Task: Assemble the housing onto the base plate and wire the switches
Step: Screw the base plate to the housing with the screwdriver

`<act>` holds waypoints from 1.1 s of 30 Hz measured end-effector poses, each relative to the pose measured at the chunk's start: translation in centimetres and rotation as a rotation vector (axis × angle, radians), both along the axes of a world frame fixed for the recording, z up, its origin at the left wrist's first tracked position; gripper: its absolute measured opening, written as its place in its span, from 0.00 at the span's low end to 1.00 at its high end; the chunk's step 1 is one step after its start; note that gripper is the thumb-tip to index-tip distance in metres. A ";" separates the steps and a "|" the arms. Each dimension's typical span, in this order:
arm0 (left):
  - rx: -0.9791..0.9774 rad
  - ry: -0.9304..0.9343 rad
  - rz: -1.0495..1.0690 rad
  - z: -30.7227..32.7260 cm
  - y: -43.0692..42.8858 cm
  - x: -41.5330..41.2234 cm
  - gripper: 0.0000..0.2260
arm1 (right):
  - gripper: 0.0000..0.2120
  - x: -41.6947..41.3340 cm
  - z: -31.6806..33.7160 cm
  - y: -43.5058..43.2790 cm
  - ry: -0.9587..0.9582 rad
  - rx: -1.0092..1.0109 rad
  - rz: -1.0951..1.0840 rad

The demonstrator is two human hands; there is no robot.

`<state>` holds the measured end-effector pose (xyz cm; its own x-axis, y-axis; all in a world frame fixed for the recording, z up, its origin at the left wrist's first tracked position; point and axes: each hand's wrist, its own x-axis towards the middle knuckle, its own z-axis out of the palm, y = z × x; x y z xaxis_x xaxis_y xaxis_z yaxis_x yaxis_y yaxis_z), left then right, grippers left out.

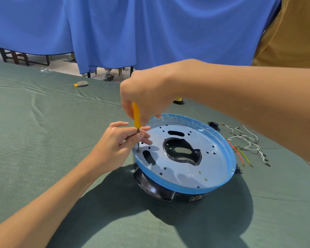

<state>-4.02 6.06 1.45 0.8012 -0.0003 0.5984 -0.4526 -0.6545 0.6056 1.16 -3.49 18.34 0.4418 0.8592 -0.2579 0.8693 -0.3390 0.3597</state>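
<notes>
A green cloth [43,140] under a blue curtain [115,24]; wires [247,145] lie well right of the fingers. The plate [213,158] sits on the black housing [150,187]. From above, the right hand [147,93] curls round the upright screwdriver [136,116] — the left hand [115,142] pinches its shaft, tip on the plate just below those fingers

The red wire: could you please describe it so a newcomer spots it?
Find the blue-rimmed base plate on the green cloth. Wires lie to its right; the red wire runs closest to the rim, the only red one among white and yellow-green.
</notes>
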 end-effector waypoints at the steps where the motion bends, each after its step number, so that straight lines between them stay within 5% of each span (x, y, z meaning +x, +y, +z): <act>1: 0.001 0.000 -0.011 0.0 -0.1 0.0 0.10 | 0.01 -0.4 0.1 -0.3 -0.025 -0.005 0.028; 6: 0.039 -0.133 0.160 -0.6 -1.3 0.1 0.10 | 0.13 0.0 -0.6 -0.9 -0.005 -0.025 -0.054; 12: 0.034 -0.156 0.233 0.1 -1.7 0.1 0.09 | 0.13 0.4 -0.9 0.0 0.160 0.019 -0.294; 20: 0.074 -0.106 0.093 0.3 -1.1 0.0 0.08 | 0.06 -0.3 -0.2 -0.6 -0.047 0.003 0.094; 24: 0.010 -0.108 0.105 -0.3 -1.3 0.0 0.13 | 0.14 0.0 -1.0 0.0 -0.047 0.030 -0.006; 29: 0.041 -0.181 0.275 -0.3 -1.9 0.3 0.05 | 0.16 0.1 -1.2 1.0 0.007 -0.017 -0.154; 33: -0.014 -0.106 0.140 0.1 -1.1 0.5 0.07 | 0.08 0.1 -0.1 0.2 0.041 0.056 -0.062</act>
<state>-3.49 4.93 1.57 0.7253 0.1154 0.6787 -0.4197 -0.7074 0.5688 1.25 -3.29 18.22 0.4847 0.8440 -0.2294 0.8596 -0.4111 0.3035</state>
